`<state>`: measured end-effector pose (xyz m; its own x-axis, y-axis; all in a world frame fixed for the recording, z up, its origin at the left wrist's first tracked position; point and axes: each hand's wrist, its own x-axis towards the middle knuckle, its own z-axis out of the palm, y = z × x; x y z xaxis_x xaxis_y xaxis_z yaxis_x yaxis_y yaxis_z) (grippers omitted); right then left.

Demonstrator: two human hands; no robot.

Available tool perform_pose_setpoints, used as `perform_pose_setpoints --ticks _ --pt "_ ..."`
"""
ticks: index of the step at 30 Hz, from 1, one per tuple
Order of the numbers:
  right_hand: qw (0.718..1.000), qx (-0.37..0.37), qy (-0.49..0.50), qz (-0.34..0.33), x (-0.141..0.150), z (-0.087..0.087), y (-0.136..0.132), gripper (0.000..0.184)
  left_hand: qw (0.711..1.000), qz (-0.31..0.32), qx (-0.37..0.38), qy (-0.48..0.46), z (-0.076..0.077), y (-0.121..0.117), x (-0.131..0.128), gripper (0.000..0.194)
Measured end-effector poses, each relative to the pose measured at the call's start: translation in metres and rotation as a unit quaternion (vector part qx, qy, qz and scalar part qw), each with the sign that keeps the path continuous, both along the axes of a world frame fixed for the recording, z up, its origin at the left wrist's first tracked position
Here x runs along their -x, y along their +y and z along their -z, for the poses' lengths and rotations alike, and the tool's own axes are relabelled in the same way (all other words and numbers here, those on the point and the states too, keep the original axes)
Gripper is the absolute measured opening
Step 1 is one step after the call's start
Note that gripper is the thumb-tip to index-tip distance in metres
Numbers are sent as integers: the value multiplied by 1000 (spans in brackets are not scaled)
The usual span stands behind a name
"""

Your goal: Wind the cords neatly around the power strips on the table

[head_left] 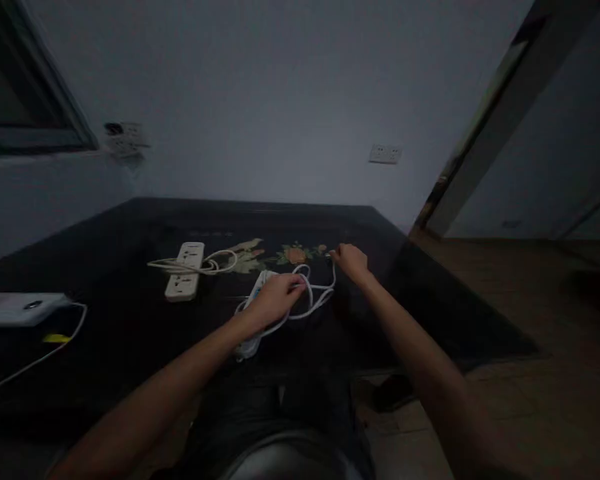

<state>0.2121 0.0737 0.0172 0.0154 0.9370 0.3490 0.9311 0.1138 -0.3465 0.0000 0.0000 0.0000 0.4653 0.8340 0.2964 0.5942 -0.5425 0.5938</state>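
Observation:
A white power strip lies slanted on the dark table, with its white cord in loose loops to its right. My left hand is over the strip and covers its middle. Its thumb and fingers are closed on a loop of the cord. Farther right, my right hand is closed around the cord near one end, just above the tabletop. Whether a plug sits inside those fingers is hidden.
A second white power strip with its cord wrapped around it lies to the left. At the far left are a white box-shaped device with a cable and a small yellow object. Wall sockets are behind the dark table.

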Motion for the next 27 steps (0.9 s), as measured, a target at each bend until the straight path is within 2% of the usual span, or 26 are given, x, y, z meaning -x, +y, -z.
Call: perform_pose_setpoints --ticks 5,7,9,12,15,19,22,25,27 --pt "994 12 -2 -107 18 13 -62 35 999 10 24 -34 -2 1 -2 22" --pt "983 -18 8 -182 28 23 -84 29 998 22 40 -44 0 2 -2 22" --pt "979 -51 10 -198 36 32 -98 23 996 33 54 -56 4 4 0 23" --pt "982 -68 34 -175 40 40 -104 20 994 45 65 -73 6 6 5 27" --pt "986 -69 65 -137 35 44 -103 21 993 56 64 -85 0 5 16 28" --pt "988 -75 105 -89 21 53 -101 25 976 89 135 -149 -8 1 48 27" --pt "985 -88 126 -77 11 61 -100 28 955 99 187 -209 0 1 79 27" --pt "980 -96 155 -78 6 66 -100 29 932 52 194 -301 15 4 104 39" --pt "976 -90 179 -82 6 67 -101 28 928 24 197 -314 18 5 113 48"
